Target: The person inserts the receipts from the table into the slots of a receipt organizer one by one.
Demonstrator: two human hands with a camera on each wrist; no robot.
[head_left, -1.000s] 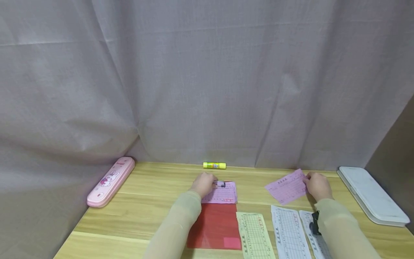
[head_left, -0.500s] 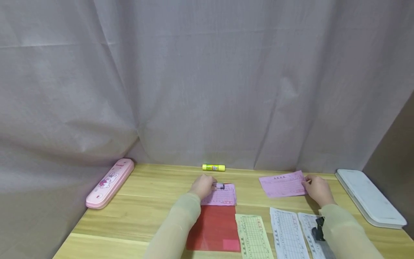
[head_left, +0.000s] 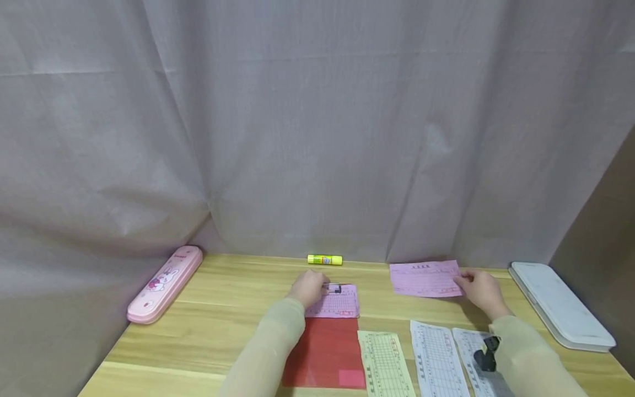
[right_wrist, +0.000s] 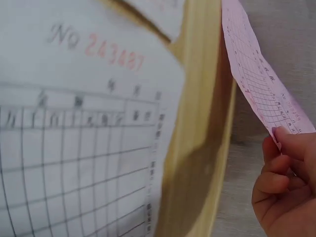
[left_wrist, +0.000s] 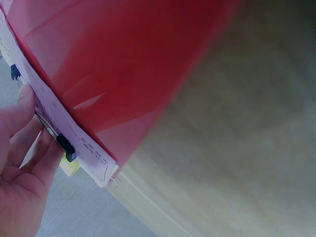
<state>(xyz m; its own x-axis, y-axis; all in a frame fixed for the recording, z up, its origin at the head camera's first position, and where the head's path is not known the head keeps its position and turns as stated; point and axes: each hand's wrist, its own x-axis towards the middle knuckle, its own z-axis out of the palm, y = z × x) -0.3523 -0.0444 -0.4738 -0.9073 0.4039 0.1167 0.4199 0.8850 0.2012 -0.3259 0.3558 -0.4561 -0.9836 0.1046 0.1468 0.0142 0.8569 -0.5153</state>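
Note:
At the far middle of the table, my left hand (head_left: 307,288) grips the top edge of a clipped stack of pink printed slips (head_left: 339,304). Its thumb and fingers lie around a metal fastener with black ends (left_wrist: 65,144), seen in the left wrist view. Beneath the stack, a translucent red folder (head_left: 324,353) lies flat, with a small pink label near its lower corner. To the right, my right hand (head_left: 480,289) pinches a loose pink slip (head_left: 425,279) by its right edge, between thumb and fingers. In the right wrist view this slip (right_wrist: 254,64) hangs tilted.
A yellow slip (head_left: 386,361) and two white slips (head_left: 439,358) lie in a row right of the folder. A yellow glue stick (head_left: 324,259) lies by the grey curtain (head_left: 317,138). The pink pencil case (head_left: 166,284) is at left, a white case (head_left: 560,306) at right.
The loose pink slip has turned from a slant to nearly level and shifted left, still in my right hand. My left hand stays on the clipped stack. The head view has shifted slightly.

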